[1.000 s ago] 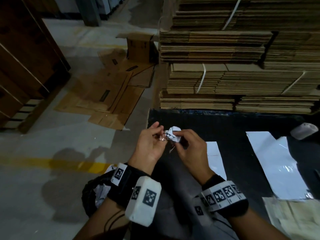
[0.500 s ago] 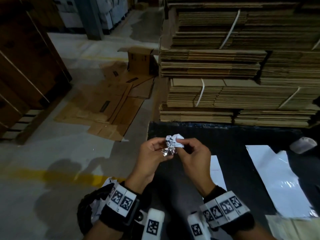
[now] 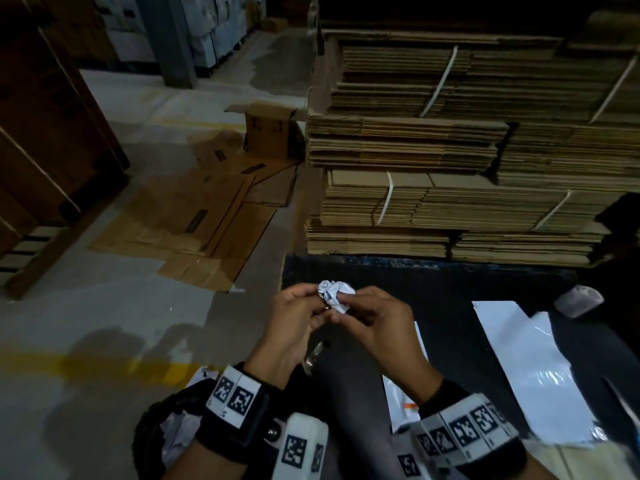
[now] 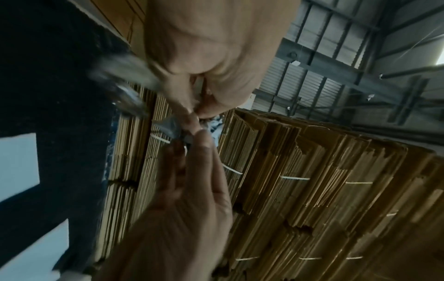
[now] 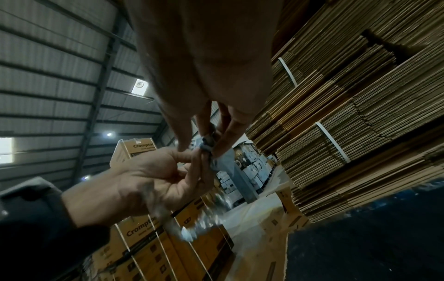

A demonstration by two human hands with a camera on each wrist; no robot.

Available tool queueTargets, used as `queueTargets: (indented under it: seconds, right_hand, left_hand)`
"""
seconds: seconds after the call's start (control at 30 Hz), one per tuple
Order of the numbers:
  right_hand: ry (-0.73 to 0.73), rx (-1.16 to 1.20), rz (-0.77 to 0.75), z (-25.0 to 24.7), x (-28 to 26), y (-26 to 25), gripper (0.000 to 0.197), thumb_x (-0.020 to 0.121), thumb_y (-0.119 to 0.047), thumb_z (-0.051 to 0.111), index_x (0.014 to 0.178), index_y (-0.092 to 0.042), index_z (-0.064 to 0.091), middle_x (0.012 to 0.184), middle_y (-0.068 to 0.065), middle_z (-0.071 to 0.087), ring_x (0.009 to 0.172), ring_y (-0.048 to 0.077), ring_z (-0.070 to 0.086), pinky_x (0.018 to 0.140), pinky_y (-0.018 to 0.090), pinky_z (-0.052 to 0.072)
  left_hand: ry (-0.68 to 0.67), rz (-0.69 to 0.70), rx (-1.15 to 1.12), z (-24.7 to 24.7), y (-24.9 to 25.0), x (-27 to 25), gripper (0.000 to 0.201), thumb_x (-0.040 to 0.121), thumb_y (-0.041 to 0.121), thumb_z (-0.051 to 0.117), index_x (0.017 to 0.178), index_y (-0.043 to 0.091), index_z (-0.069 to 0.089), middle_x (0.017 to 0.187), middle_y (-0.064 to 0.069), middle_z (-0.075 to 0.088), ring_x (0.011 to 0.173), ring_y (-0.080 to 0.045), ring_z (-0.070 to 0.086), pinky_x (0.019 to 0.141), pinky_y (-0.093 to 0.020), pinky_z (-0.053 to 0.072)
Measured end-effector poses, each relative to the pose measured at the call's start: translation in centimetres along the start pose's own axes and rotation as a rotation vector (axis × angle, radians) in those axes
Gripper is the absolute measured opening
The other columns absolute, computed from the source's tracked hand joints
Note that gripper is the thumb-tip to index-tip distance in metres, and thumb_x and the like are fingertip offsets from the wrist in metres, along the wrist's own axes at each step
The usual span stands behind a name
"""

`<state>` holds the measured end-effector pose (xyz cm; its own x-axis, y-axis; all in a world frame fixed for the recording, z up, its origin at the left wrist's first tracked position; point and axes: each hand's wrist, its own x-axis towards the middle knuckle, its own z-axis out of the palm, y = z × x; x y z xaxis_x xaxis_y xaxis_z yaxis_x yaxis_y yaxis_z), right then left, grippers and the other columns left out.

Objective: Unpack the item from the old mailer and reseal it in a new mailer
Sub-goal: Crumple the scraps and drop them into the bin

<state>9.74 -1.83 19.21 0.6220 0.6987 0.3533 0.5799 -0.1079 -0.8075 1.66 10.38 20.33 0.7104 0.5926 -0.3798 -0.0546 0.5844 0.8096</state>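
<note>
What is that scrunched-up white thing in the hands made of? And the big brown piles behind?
The white wad, pinched by the left hand and right hand, looks like thin plastic film or paper: sharp crinkles, slight sheen. The brown stacks look like corrugated cardboard: matte, layered edges, strapped in bundles.

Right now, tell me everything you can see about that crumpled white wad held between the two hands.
The crumpled white wad looks like thin paper or plastic film, balled up with many creases and faint grey marks. It is held in the air above the near edge of the dark table. The left hand and right hand both pinch it with fingertips from either side.
</note>
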Motion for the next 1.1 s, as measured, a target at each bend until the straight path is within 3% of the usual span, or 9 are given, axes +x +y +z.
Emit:
queueTargets:
  seconds: [0.23, 0.37, 0.53, 0.7, 0.8, 0.87, 0.97, 1.03, 1.1]
  right_hand:
    - [-0.015, 0.003, -0.027, -2.2, -0.2, 0.1, 0.012, 0.075, -0.012, 0.079, 0.085, -0.016, 0.076, 0.082, -0.002, 0.068, 0.076, 0.008, 0.065, 0.07, 0.013, 0.049]
    - [-0.061, -0.014, -0.082, -3.1, -1.8, 0.6, 0.011, 0.075, -0.009, 0.078, 0.082, -0.017, 0.075, 0.079, -0.005, 0.067, 0.072, 0.005, 0.062, 0.068, 0.01, 0.046]
    - [-0.289, 0.067, 0.057, -2.7, -4.7, 2.8, 0.025, 0.077, -0.007, 0.075, 0.076, -0.03, 0.066, 0.078, -0.012, 0.068, 0.073, 0.002, 0.064, 0.069, 0.013, 0.049]
    - [-0.494, 0.025, 0.255, 1.1, -7.6, 7.4, 0.025, 0.077, -0.011, 0.075, 0.1, -0.02, 0.071, 0.09, -0.002, 0.073, 0.079, 0.008, 0.067, 0.08, 0.021, 0.052]
    - [-0.613, -0.073, 0.303, 3.9, -9.1, 8.9, 0.038, 0.078, -0.013, 0.076, 0.115, -0.013, 0.068, 0.094, 0.007, 0.073, 0.086, 0.016, 0.068, 0.082, 0.02, 0.049]
    - [-0.679, -0.131, 0.303, 5.9, -9.9, 9.4, 0.046, 0.077, -0.016, 0.076, 0.121, -0.011, 0.064, 0.101, 0.011, 0.071, 0.094, 0.022, 0.067, 0.087, 0.026, 0.049]
    - [-0.787, -0.241, 0.254, 9.7, -10.9, 9.7, 0.059, 0.076, -0.022, 0.077, 0.131, -0.015, 0.056, 0.122, 0.012, 0.06, 0.106, 0.026, 0.061, 0.093, 0.033, 0.048]
    - [-0.86, -0.298, 0.221, 12.6, -11.7, 9.7, 0.066, 0.078, -0.021, 0.075, 0.138, -0.017, 0.048, 0.13, 0.012, 0.05, 0.111, 0.028, 0.057, 0.096, 0.034, 0.046]
    - [-0.878, -0.309, 0.23, 15.3, -12.5, 9.4, 0.058, 0.08, -0.02, 0.07, 0.135, -0.019, 0.051, 0.128, 0.012, 0.046, 0.109, 0.03, 0.057, 0.093, 0.033, 0.045]
  left_hand:
    - [-0.03, -0.006, -0.121, 1.1, -0.5, -2.9, 0.023, 0.088, -0.008, 0.048, 0.106, -0.009, 0.063, 0.099, -0.018, 0.07, 0.091, -0.022, 0.067, 0.071, -0.026, 0.059]
    - [-0.057, 0.019, 0.005, 1.0, -1.7, -5.4, 0.021, 0.09, 0.003, 0.057, 0.11, -0.005, 0.063, 0.099, -0.012, 0.071, 0.091, -0.02, 0.069, 0.077, -0.027, 0.058]
    - [0.21, 0.113, 0.166, 0.0, -6.0, -6.5, 0.014, 0.082, -0.011, 0.063, 0.09, -0.001, 0.068, 0.086, -0.014, 0.073, 0.081, -0.025, 0.071, 0.075, -0.032, 0.06]
    - [0.523, 0.135, 0.296, -4.5, -10.8, -6.9, 0.021, 0.08, -0.017, 0.062, 0.074, 0.003, 0.063, 0.073, -0.011, 0.065, 0.069, -0.021, 0.067, 0.065, -0.027, 0.06]
    - [0.612, 0.07, 0.294, -8.3, -13.2, -7.0, 0.014, 0.082, -0.016, 0.06, 0.081, -0.002, 0.064, 0.081, -0.015, 0.065, 0.084, -0.034, 0.066, 0.062, -0.025, 0.06]
    - [0.642, -0.012, 0.263, -11.1, -14.5, -7.1, 0.019, 0.084, -0.015, 0.057, 0.102, -0.009, 0.063, 0.091, -0.017, 0.064, 0.089, -0.035, 0.064, 0.061, -0.025, 0.059]
    - [0.667, -0.101, 0.296, -14.9, -16.0, -6.4, 0.054, 0.083, -0.016, 0.057, 0.133, 0.0, 0.045, 0.104, -0.015, 0.058, 0.08, -0.028, 0.062, 0.059, -0.029, 0.057]
    - [0.618, -0.158, 0.322, -16.8, -16.8, -5.7, 0.058, 0.084, -0.014, 0.057, 0.136, 0.006, 0.042, 0.099, -0.012, 0.058, 0.074, -0.023, 0.062, 0.059, -0.029, 0.056]
    - [0.52, -0.253, 0.351, -18.3, -16.9, -4.8, 0.04, 0.087, -0.01, 0.056, 0.125, 0.004, 0.051, 0.092, -0.01, 0.06, 0.07, -0.017, 0.061, 0.059, -0.026, 0.056]
